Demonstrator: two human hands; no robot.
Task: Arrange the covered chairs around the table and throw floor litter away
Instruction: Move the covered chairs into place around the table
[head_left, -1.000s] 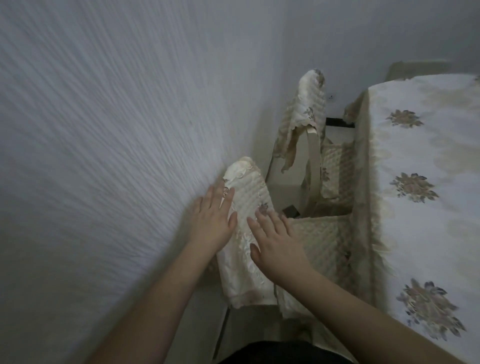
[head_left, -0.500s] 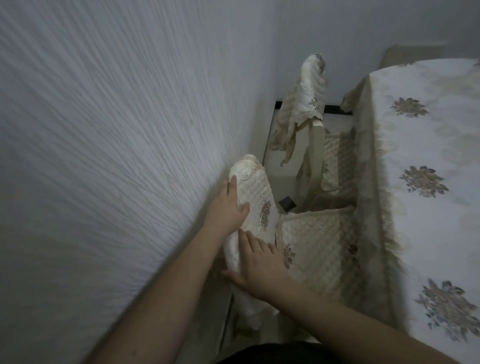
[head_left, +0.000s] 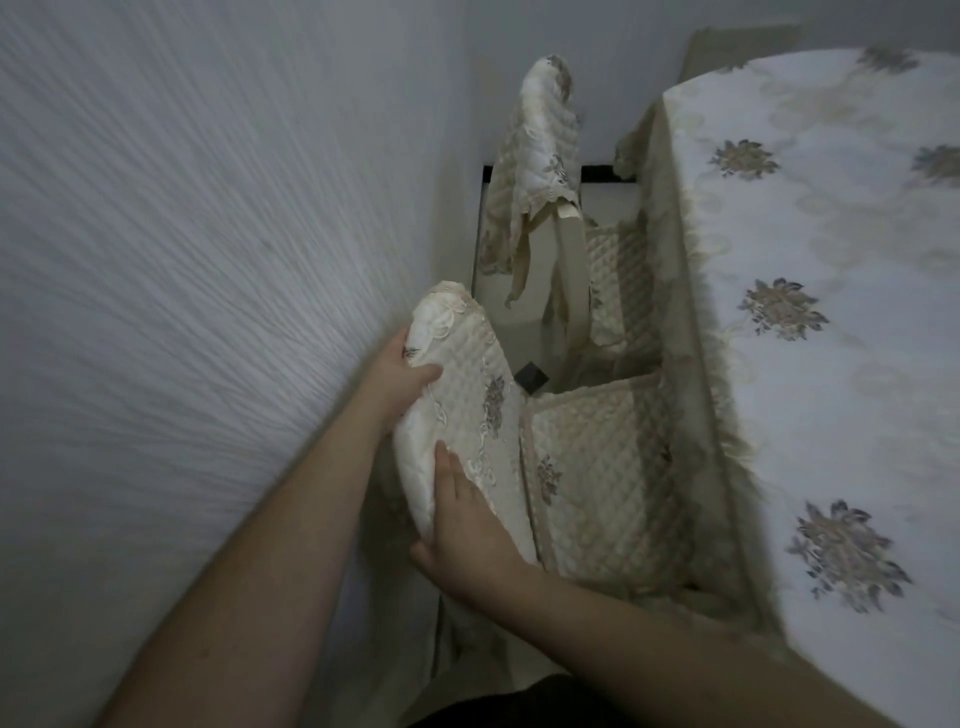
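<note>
Two covered chairs stand in the narrow gap between the textured wall (head_left: 182, 312) and the counter (head_left: 831, 338) with its flowered cloth, both seats tucked close under the cloth's fringe, so this side looks nearly arranged. The far chair (head_left: 545, 156) has its back cover hanging loose and crooked, which I'd guess still wants straightening. The near chair (head_left: 587, 467) is the one in hand: its quilted backrest sits just beside the wall. The left hand (head_left: 400, 384) grips the backrest's upper edge, thumb curled over the front and fingers hidden behind. The right hand (head_left: 462, 514) lies lower on the backrest with fingers straight and together, pressing flat against the cover. A small dark scrap (head_left: 531, 375) lies on the floor between the chairs, likely litter yet to be thrown away
</note>
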